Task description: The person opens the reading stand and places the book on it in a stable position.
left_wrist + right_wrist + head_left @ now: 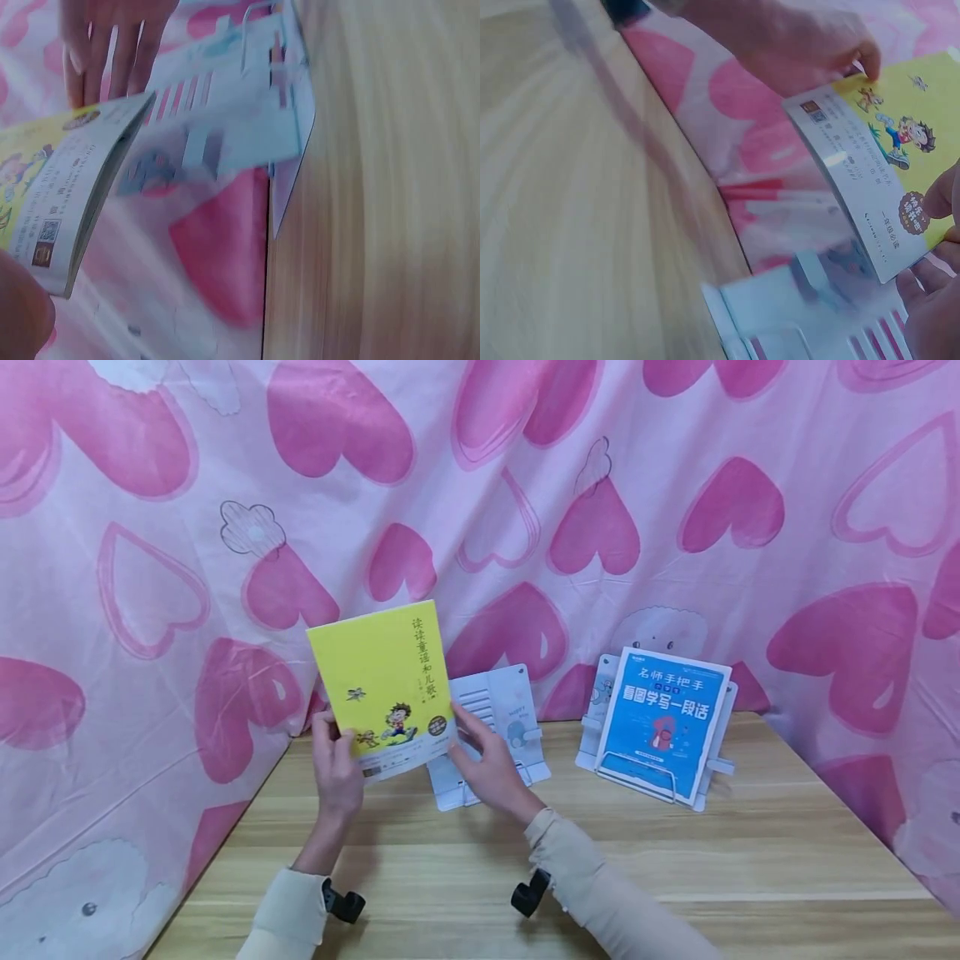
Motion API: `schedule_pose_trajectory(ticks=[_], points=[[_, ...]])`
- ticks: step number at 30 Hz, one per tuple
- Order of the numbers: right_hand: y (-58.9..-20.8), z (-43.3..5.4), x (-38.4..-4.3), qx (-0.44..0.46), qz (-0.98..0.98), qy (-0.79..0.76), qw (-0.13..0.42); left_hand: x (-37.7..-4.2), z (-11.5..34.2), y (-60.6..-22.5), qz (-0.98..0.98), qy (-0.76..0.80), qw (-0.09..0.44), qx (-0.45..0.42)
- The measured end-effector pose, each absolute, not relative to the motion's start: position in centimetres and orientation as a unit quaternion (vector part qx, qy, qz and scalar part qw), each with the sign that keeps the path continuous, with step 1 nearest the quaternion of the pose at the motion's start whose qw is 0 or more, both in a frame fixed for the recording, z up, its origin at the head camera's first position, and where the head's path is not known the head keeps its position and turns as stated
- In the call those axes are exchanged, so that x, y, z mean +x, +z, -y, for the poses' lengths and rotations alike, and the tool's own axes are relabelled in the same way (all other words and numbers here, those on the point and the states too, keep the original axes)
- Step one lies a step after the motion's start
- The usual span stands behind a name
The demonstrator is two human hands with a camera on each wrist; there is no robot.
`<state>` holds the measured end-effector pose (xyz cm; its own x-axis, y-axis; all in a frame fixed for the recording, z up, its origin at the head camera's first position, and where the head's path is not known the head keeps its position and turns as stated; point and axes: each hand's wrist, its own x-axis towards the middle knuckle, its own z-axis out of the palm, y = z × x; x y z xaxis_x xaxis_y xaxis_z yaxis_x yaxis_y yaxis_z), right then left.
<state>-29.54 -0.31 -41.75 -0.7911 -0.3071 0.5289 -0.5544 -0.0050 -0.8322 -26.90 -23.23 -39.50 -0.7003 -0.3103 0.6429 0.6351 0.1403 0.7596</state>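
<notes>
A thin yellow book (378,685) with a cartoon boy on its cover is held up, tilted, above the table. My left hand (337,768) grips its lower left edge, thumb on the front cover. At the lower right edge my right hand (491,768) holds the book between its thumb (939,196) on the cover and fingers behind. Just behind the book and right hand stands a pale blue book stand (525,718) with slots and a wire holder; the book and right hand hide part of it. The book's bottom edge (105,195) shows in the left wrist view.
To the right, a second pale stand (592,727) bears a blue book (663,722) behind its wire holder. Both stands are near the back of the wooden table (450,877). A pink heart-patterned cloth (480,510) hangs behind and beside the table.
</notes>
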Motion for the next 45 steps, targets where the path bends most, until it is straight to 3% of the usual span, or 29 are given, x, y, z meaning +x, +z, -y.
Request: schedule_pose_trajectory(ticks=[14,37,45], points=[[-42.9,-5.6,-32.3,0.257,0.738,0.616,0.099,-27.0,18.2,-40.7,0.725,-0.623,0.237,-0.173],[-44.6,-9.2,-34.0,0.206,0.78,0.586,0.083,-30.9,16.2,-42.0,0.793,-0.545,0.259,-0.086],[-45.5,-9.6,-34.5,0.223,0.826,0.501,0.13,-30.5,17.5,-42.4,0.873,-0.418,0.249,-0.045]])
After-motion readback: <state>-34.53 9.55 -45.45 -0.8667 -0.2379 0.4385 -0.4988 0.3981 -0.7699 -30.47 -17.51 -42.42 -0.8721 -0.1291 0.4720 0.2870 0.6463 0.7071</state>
